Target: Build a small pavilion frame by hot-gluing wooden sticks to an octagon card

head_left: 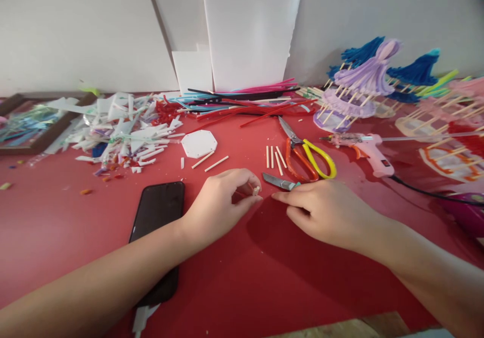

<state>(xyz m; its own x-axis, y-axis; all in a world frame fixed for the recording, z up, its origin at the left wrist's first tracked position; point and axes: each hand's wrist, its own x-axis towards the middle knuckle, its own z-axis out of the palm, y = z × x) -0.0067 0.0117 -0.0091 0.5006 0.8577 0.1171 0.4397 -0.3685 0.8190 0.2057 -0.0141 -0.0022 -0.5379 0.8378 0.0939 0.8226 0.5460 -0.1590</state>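
L hand [214, 204] pinches tiny bits [256, 191]; R hand [333, 214] at knife [279, 181], grip unclear. Sticks [217, 164] prob. cut; none upright on octagon pc [199, 144].

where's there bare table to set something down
Bare red tabletop between the left forearm and right forearm, and left of the phone before the scrap pile, bar small crumbs. Crowded: the back, and the right side with scissors, glue gun and tasselled stick models.
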